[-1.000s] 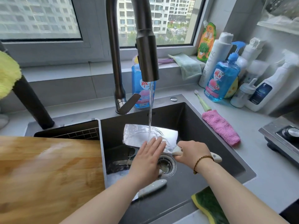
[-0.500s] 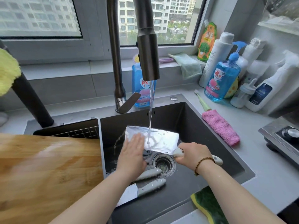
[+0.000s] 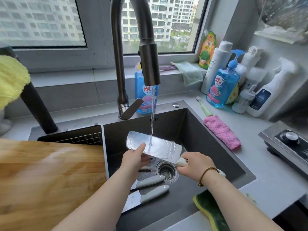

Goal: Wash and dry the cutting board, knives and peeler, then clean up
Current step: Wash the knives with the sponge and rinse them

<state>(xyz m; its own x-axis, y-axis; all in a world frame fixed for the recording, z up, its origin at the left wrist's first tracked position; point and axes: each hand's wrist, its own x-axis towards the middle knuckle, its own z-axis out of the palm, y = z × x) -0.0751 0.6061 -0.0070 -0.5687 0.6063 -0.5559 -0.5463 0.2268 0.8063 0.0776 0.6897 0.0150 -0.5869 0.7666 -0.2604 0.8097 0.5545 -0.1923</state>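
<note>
Cleaver [image 3: 155,146] held flat over the middle of the sink [image 3: 205,135], under water running from the faucet [image 3: 148,64]. The right hand [image 3: 195,165] has its fingers [image 3: 185,157] clamped round the pale handle. The left hand [image 3: 134,158] pinches the blade's near edge, thumb on top and fingers curled beneath. Two knives [image 3: 150,180] lie on the sink floor, just left of the drain. The cutting board [image 3: 46,177] lies at left. A sponge [image 3: 210,210] rests on the near rim.

Knives [image 3: 150,181] clutter sink floor [image 3: 181,193]; right half seemingly free.
</note>
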